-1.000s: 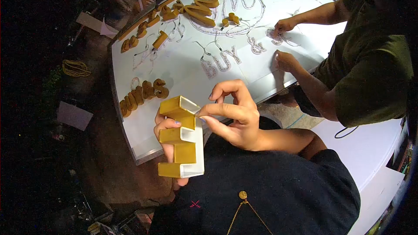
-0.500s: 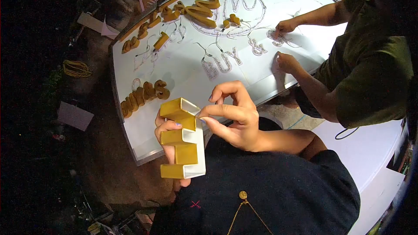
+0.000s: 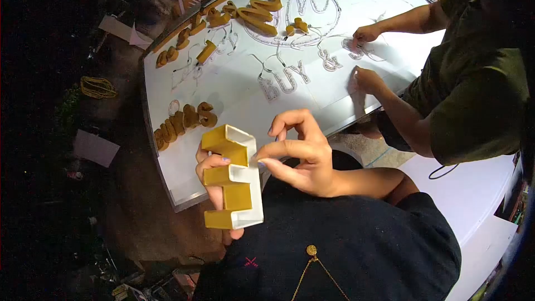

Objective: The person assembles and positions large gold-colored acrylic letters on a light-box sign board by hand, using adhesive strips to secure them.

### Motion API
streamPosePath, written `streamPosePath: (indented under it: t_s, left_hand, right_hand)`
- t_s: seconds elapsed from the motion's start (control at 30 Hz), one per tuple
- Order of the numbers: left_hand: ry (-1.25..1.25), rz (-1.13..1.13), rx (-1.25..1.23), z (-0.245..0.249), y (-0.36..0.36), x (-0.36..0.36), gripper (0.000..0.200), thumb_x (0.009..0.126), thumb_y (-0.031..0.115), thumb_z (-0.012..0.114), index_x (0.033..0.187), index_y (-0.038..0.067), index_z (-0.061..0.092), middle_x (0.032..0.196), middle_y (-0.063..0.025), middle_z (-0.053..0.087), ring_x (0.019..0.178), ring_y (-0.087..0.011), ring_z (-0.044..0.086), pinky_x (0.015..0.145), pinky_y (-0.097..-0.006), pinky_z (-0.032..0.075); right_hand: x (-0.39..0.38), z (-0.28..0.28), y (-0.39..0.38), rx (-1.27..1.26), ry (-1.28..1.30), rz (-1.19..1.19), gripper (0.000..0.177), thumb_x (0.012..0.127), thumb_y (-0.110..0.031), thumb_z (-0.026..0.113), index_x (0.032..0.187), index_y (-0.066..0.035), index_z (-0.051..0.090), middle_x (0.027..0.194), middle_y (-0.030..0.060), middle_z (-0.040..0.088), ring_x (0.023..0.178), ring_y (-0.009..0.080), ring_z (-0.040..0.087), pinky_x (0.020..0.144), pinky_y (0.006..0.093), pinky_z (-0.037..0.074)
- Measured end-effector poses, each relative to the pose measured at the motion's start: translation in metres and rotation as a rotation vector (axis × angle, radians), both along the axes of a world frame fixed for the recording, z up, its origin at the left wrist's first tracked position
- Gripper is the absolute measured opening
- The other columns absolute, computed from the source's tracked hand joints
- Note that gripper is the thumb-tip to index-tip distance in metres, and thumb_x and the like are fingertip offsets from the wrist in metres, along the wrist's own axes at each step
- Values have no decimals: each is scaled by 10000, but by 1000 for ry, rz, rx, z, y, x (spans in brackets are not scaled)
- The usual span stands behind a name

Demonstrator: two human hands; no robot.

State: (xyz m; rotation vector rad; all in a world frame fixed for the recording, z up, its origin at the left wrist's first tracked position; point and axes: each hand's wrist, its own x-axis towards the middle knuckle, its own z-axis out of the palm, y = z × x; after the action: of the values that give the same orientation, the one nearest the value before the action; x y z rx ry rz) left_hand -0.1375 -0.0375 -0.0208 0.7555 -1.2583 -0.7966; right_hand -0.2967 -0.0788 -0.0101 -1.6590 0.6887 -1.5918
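Observation:
A gold channel letter point(image 3: 238, 196), shaped like an E with white inner walls, is held up in front of my chest. My left hand point(image 3: 210, 163) grips it from behind and the left side, its fingers curled round the gold face and partly hidden. Close to the letter's upper right edge, my right hand point(image 3: 304, 153) has its thumb and index fingertips together in a pinch. Whatever may be between those fingertips is too small to make out. The other fingers of that hand are bent.
Beyond the letter stands a white sign board point(image 3: 234, 111) bearing LED letter outlines point(image 3: 284, 81) with wires, and gold letters point(image 3: 186, 122). On the right, a co-worker point(image 3: 473, 83) touches the outlines with both hands. Coiled yellow cord point(image 3: 98, 87) lies on the floor at left.
My right hand has shifted slightly down and right, its fingertips now just off the letter's edge. The letter's top has tilted a little to the left in my left hand.

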Motion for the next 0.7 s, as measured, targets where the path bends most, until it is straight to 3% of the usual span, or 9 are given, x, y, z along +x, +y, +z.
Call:
streamPosePath:
  t_s: [0.07, 0.2, 0.27, 0.5, 0.6, 0.7]
  left_hand:
    - [-5, 134, 50, 7, 3, -5, 996, 500, 817, 617, 1085, 41, 397, 1247, -222, 316, 1154, -324, 395, 967, -417, 339]
    - [-6, 163, 55, 13, 3, -5, 1002, 518, 844, 565, 1085, 35, 395, 1222, -208, 335, 1133, -309, 409, 937, -399, 370]
    - [-17, 152, 93, 13, 4, -4, 1073, 542, 874, 505, 1187, 33, 333, 1175, -150, 389, 1101, -273, 388, 953, -398, 289]
    - [-42, 60, 28, 7, 2, 0, 1061, 557, 872, 495, 1184, 32, 330, 1149, -133, 386, 1063, -249, 382, 931, -387, 288]
    - [-14, 141, 71, 13, 1, -10, 922, 602, 831, 509, 1065, 41, 400, 1070, -152, 374, 1024, -264, 441, 857, -364, 415]
    - [-24, 142, 50, 12, -1, -13, 832, 661, 772, 528, 1050, 47, 403, 1082, -150, 386, 1029, -260, 446, 852, -358, 422]
  right_hand:
    - [-1, 3, 2, 11, 4, 31, 126, 695, -48, 707, 821, -45, 708, 963, 87, 457, 827, 166, 469, 727, 270, 407]
    - [-1, 1, -1, 2, -45, -30, 148, 689, -38, 707, 833, -55, 682, 961, 100, 496, 843, 195, 498, 725, 282, 430]
    - [-1, 1, -1, 25, -48, -22, 146, 694, -38, 703, 837, -54, 680, 963, 99, 494, 849, 195, 496, 729, 281, 426]
    - [-3, -5, -4, 50, -49, 27, 115, 730, -21, 661, 844, -26, 671, 1000, 96, 443, 886, 165, 464, 787, 269, 380]
    - [-3, -6, -4, 67, -52, 52, 105, 736, -22, 653, 840, -24, 669, 1000, 97, 442, 886, 164, 464, 794, 271, 378]
    - [-4, -3, -5, 63, -35, 53, 95, 745, -23, 643, 836, -22, 667, 1000, 95, 441, 882, 161, 466, 795, 271, 380]
